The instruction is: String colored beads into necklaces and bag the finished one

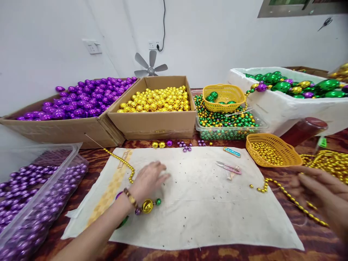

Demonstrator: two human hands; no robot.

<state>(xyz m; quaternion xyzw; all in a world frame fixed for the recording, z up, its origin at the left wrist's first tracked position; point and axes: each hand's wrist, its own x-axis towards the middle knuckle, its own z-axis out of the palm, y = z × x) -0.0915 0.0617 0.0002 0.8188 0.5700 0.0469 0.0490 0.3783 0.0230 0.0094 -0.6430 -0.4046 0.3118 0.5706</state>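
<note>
My left hand (150, 177) is over the white cloth (201, 214), slightly blurred, fingers spread and nothing visible in them. Below its wrist lies a beaded piece with a large gold bead (147, 206), a small green bead (158, 202) and purple beads, partly hidden by my arm. A gold bead strand (122, 159) runs from behind that hand to a thin needle-like end at the purple box. At the right edge my right hand (318, 194) has thumb and fingers closed together; what they pinch is too small to make out. A gold bead chain (288, 195) passes beneath it.
Behind stand boxes of purple balls (81, 99) and gold balls (156, 99), a tub of mixed beads (228, 127) and a foam box (272, 108). Scissors (230, 167) lie on the cloth. A yellow basket (293, 159) sits right, a purple bead bin (40, 203) left.
</note>
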